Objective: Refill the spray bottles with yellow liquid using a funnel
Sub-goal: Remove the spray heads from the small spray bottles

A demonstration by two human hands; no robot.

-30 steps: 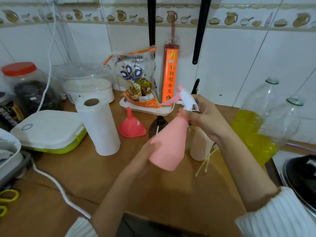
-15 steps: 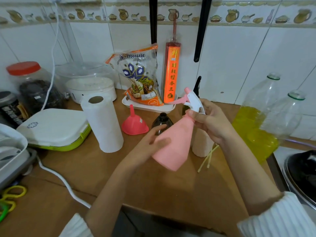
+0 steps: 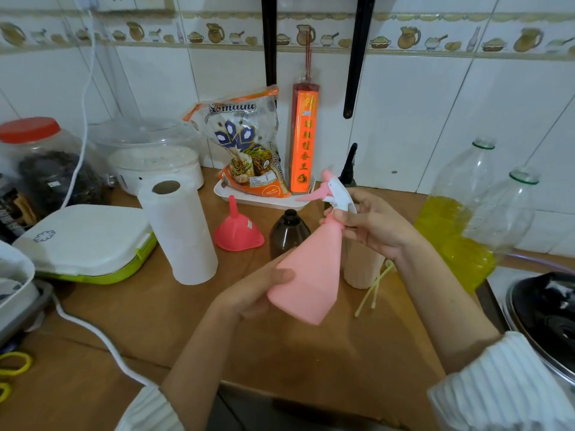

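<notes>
My left hand (image 3: 255,293) is closest in, fingers curled round the wide base of the pink spray bottle (image 3: 306,269), thumb laid across its side. The bottle hangs tilted above the wooden counter (image 3: 280,353), top leaning away and to the right. Up at the neck, my right hand (image 3: 376,225) grips just under the white-and-pink trigger head (image 3: 333,192), fingers wrapped round the collar.

Just past the bottle, a beige bottle (image 3: 361,269) stands partly hidden behind my right wrist, with pale yellow tubes (image 3: 373,290) lying beside it. A brown bottle (image 3: 287,233) with an open neck stands behind the pink one, and the red funnel (image 3: 238,230) sits mouth-down just left of it. A paper towel roll (image 3: 179,231) stands upright further left.

Off to the right, a big clear bottle of yellow liquid (image 3: 451,231) stands uncapped, an emptier one (image 3: 510,219) beside it. Against the tiles, a white tray (image 3: 261,202) holds a snack bag (image 3: 245,144).
</notes>
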